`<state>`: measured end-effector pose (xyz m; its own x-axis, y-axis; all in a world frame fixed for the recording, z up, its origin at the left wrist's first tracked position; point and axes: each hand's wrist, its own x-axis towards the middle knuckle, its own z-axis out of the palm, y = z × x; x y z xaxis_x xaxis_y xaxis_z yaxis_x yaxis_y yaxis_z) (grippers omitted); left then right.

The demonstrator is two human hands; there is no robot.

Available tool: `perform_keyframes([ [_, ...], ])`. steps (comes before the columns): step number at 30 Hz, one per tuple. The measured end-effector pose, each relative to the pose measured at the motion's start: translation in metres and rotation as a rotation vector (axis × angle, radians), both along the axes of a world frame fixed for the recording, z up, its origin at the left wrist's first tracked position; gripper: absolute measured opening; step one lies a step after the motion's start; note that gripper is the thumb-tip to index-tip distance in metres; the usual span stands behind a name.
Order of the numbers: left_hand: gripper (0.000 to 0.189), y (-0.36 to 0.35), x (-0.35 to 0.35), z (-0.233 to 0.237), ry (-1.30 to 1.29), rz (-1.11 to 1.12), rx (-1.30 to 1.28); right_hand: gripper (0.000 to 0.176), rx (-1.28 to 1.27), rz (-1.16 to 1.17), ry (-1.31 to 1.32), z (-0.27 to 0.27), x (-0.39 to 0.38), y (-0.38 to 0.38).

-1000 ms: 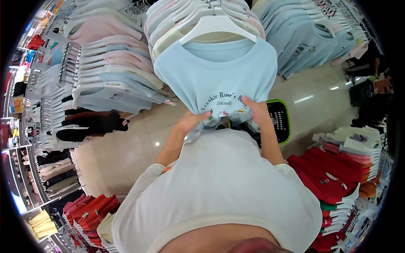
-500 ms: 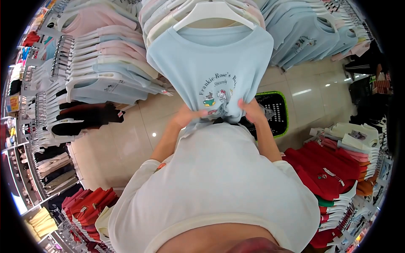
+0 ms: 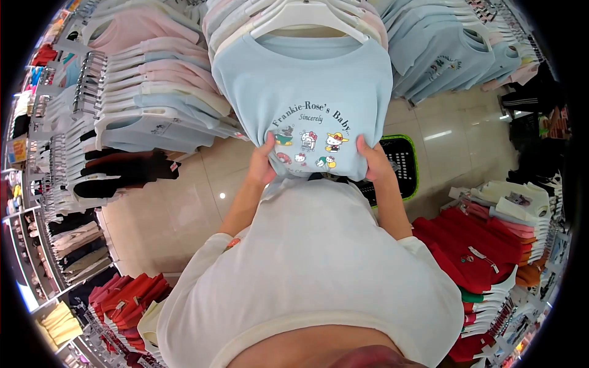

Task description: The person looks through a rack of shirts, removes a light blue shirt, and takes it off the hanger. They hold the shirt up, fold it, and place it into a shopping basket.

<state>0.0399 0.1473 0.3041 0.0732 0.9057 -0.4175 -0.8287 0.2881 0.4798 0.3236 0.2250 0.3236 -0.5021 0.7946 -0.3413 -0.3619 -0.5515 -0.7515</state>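
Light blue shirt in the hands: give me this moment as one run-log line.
left hand: gripping lower side | right hand: gripping opposite side | light blue shirt: on white hanger, print showing

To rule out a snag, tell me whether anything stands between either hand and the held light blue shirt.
Nothing visible does: the left hand and right hand hold the light blue shirt directly, one at each side of its print.

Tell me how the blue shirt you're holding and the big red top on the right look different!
The light blue shirt is paler than the red top. The left hand and right hand hold the shirt, not the top. The shirt shows curved lettering; the top, a white tag. Both are clothes.
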Motion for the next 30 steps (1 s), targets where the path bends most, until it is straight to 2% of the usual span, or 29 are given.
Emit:
perform_keyframes([
  [1, 0.068, 0.0, 0.002, 0.004, 0.06, -0.024, -0.021, 0.065, -0.074, -0.017, 0.033, 0.008, -0.007, 0.001],
  [5, 0.073, -0.002, 0.008, 0.013, -0.099, -0.049, -0.095, 0.066, -0.227, -0.058, 0.13, 0.02, -0.028, 0.001],
  [6, 0.072, -0.006, 0.008, 0.008, 0.031, -0.133, -0.035, 0.067, -0.251, -0.056, 0.163, 0.021, -0.028, 0.001],
  [7, 0.072, -0.011, 0.007, -0.001, 0.16, -0.216, 0.026, 0.075, -0.24, -0.064, 0.198, 0.013, -0.026, 0.001],
  [9, 0.075, -0.008, 0.009, 0.007, 0.369, -0.397, 0.091, 0.077, -0.095, -0.013, 0.202, 0.012, -0.023, -0.003],
  [12, 0.067, -0.005, 0.02, 0.012, 0.732, -0.485, 0.058, 0.079, 0.044, 0.091, 0.117, 0.009, -0.016, -0.003],
  [14, 0.064, -0.004, 0.024, 0.012, 0.717, -0.402, 0.052, 0.075, 0.112, 0.156, 0.025, 0.007, -0.012, -0.004],
  [16, 0.061, -0.004, 0.025, 0.015, 0.601, -0.309, 0.012, 0.069, 0.183, 0.21, -0.074, 0.005, -0.009, -0.006],
  [18, 0.058, -0.005, 0.024, 0.023, 0.387, -0.201, -0.059, 0.064, 0.225, 0.236, -0.315, 0.002, -0.006, -0.006],
  [19, 0.056, -0.005, 0.021, 0.013, 0.312, -0.181, 0.0, 0.062, 0.247, 0.248, -0.433, 0.0, -0.006, -0.007],
  [23, 0.052, -0.005, 0.008, 0.019, 0.134, -0.092, 0.004, 0.059, 0.144, 0.054, -0.316, 0.001, -0.009, -0.01],
  [26, 0.057, -0.007, 0.007, 0.02, -0.018, -0.112, 0.019, 0.067, -0.126, -0.078, -0.073, 0.029, -0.019, -0.011],
  [29, 0.064, -0.007, 0.014, 0.024, -0.251, -0.137, 0.028, 0.063, -0.225, -0.091, 0.299, 0.03, -0.027, -0.004],
  [30, 0.068, -0.008, 0.017, 0.023, -0.248, -0.168, 0.022, 0.063, -0.267, -0.096, 0.419, 0.032, -0.03, -0.002],
])
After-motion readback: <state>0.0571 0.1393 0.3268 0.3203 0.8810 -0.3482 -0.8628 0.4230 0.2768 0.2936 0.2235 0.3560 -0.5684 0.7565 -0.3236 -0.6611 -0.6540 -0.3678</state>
